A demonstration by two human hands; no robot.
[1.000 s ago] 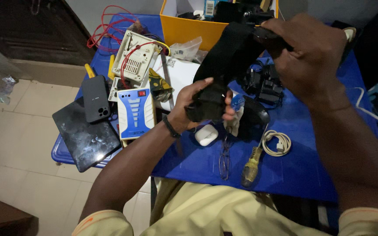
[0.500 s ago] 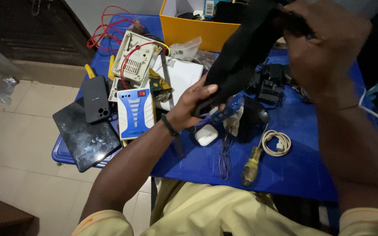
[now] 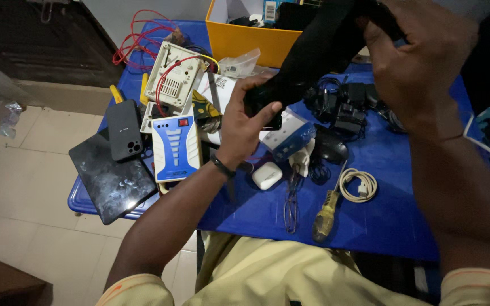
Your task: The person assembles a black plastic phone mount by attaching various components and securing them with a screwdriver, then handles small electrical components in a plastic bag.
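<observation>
- Black strap-like item (image 3: pixel 319 54): held in the air above the far half of the blue worktop (image 3: pixel 392 221), stretched between both hands; its exact kind cannot be told. It has been raised and drawn out longer than it was a second ago, so it is now being spread rather than bundled.
- Left hand (image 3: pixel 245 122): closed on the lower end of the item, thumb on top; shifted slightly toward the far edge since the earlier frames.
- Right hand (image 3: pixel 421 62): grip closed on the upper end, lifted high near the far right corner, partly hiding the item.
- Orange box (image 3: pixel 245 39): at the far edge, behind the item.
- White and blue device (image 3: pixel 176 148): near the left edge, flat, unmoved.
- Dark tablet (image 3: pixel 112 175): overhanging the near left corner, a black phone (image 3: pixel 124 130) just beside it.
- Yellow-handled screwdriver (image 3: pixel 327 212), coiled white cable (image 3: pixel 358 185), white earbud case (image 3: pixel 267 175): lying near the front edge, untouched.
- Black adapters (image 3: pixel 344 110): heaped below the item.
</observation>
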